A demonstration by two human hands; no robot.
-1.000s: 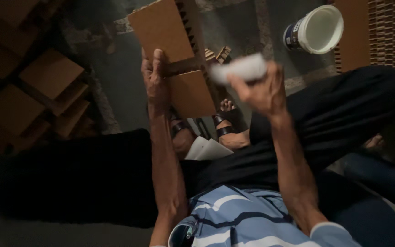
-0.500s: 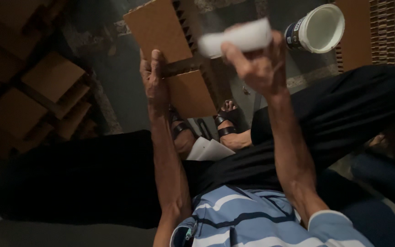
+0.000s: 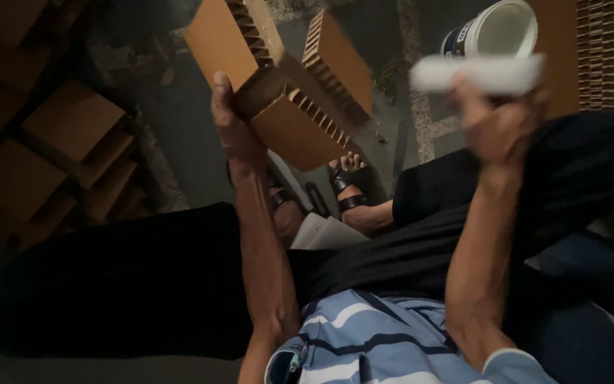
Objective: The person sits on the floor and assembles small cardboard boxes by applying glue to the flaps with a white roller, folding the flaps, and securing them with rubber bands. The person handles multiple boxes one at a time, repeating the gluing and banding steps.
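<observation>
The left hand (image 3: 232, 124) clamped the cardboard block (image 3: 278, 99) by one corner while the right hand (image 3: 499, 121), beside the tub (image 3: 495, 28), gripped a blurred white tool (image 3: 474, 71); that shallow corner hold risked slipping.

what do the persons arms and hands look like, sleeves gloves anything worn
Both hands are bare: no gloves, rings or watch visible on the left hand or the blurred right hand. Forearms are uncovered; short sleeves of a light blue shirt with white and dark stripes end above the elbows.
</observation>
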